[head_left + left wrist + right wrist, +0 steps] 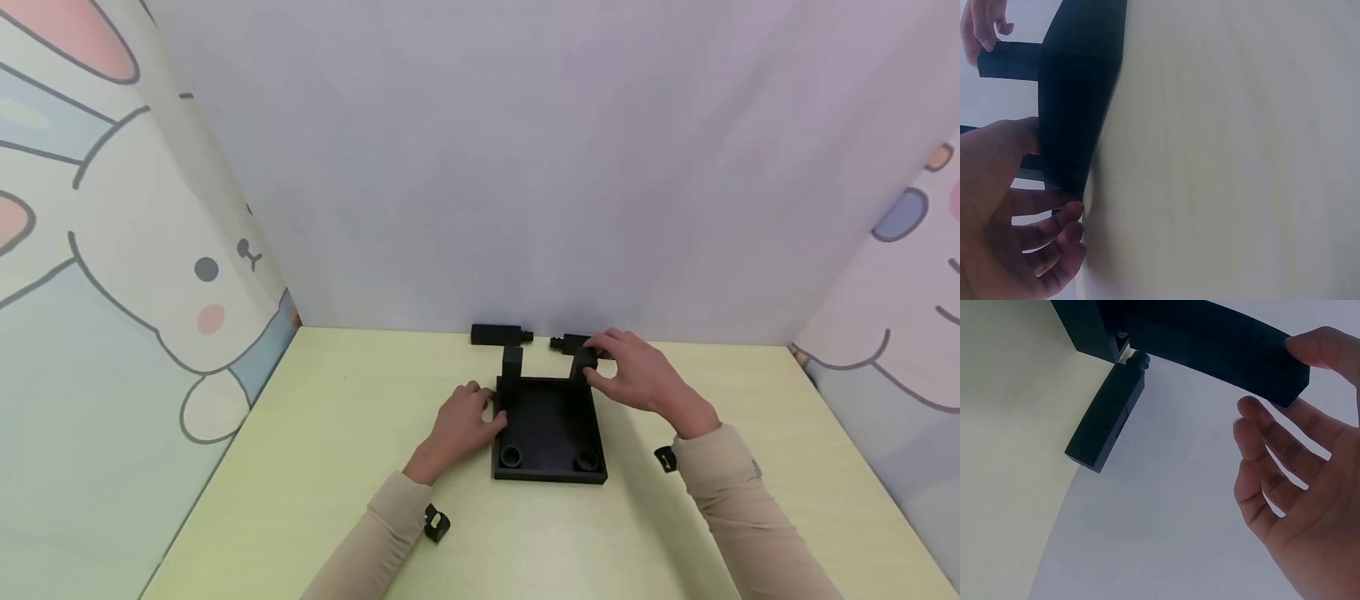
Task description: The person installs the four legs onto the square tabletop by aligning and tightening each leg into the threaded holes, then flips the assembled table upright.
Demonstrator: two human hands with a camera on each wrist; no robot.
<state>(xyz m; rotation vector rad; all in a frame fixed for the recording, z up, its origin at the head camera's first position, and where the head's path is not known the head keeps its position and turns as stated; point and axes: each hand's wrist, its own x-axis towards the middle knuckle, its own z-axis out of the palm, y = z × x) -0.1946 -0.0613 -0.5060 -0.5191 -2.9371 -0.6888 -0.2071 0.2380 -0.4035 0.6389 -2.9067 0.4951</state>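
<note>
I had the right hand point(633, 373) pinching the top of a black leg point(1210, 347) at the far right corner of a square black base point(546, 425), and the left hand point(459, 421) gripping the base's left side. On my feed, the base lay on the tabletop point(322, 467) (round sockets point(587, 459) showed at its near corners). Another leg point(512, 365) stood far left; two loose legs point(495, 335) lay beyond.

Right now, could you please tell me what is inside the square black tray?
Inside the tray, two round sockets show at the near corners. Two black legs rise at the far corners, the right hand pinching one; what their lower ends cover cannot be seen.
</note>
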